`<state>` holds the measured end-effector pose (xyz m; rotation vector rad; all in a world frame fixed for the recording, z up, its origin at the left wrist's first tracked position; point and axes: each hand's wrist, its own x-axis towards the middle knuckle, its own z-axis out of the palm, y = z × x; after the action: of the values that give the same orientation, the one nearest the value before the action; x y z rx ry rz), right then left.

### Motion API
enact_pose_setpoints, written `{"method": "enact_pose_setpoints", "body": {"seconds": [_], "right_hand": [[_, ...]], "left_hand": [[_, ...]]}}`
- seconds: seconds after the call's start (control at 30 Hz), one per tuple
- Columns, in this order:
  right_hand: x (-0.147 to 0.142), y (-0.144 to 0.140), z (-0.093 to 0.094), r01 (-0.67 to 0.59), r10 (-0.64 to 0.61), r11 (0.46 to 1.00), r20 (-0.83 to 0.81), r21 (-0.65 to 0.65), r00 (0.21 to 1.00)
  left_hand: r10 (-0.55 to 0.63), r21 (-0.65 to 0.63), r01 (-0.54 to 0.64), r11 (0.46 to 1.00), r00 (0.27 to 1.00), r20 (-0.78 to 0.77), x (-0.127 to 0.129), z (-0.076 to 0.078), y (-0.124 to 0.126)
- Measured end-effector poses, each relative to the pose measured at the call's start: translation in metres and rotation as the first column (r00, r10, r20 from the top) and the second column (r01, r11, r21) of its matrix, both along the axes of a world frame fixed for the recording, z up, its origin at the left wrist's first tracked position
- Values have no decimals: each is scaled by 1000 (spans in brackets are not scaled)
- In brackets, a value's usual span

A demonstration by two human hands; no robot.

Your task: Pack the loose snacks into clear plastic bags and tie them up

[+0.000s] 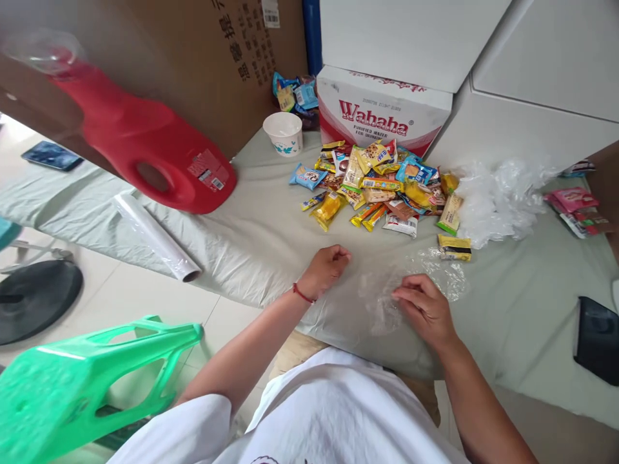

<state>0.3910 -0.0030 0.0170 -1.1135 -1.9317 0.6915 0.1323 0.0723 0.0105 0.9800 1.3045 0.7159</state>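
My right hand (425, 306) pinches a thin clear plastic bag (382, 303) between thumb and fingers, above the cloth-covered surface. The fingers of my left hand (325, 270) are curled together in a pinch, left of the bag. Whatever they hold, if anything, is too hard to see. Another piece of clear plastic (447, 277) lies just beyond my right hand. A heap of small wrapped snacks (377, 187) spreads in front of both hands, with one yellow packet (454, 247) apart at its near right.
Crumpled clear bags (503, 200) lie right of the snacks. Behind stand a Wahaha carton (382, 106) and a paper cup (284, 134). On the left are a red jug (159, 142) and a film roll (157, 235). A green stool (97, 380) and a dark phone (597, 338) flank me.
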Motion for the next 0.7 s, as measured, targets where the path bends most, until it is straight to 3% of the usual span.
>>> {"method": "enact_pose_setpoints", "body": {"seconds": [0.13,0.23,0.37,0.47,0.57,0.7], "right_hand": [[31,-44,-2,163,-164,985,-10,-52,986],[35,-61,-10,179,-184,980,-41,-90,982],[34,-65,-13,229,-241,966,-97,-118,966],[40,-70,-11,274,-319,936,-205,-220,925],[44,-74,-10,241,-381,898,-378,-367,844],[42,-68,-12,193,-452,865,-553,-464,699]], "left_hand": [[34,86,-27,996,996,-82,5,2,-11],[-155,118,180,977,968,-196,37,9,-22],[-417,81,469,880,841,-344,93,9,-30],[-532,0,543,840,823,-198,123,-3,-31],[-596,-56,594,802,803,-22,141,-16,-35],[-645,45,651,758,758,-97,155,-18,-45]]}}
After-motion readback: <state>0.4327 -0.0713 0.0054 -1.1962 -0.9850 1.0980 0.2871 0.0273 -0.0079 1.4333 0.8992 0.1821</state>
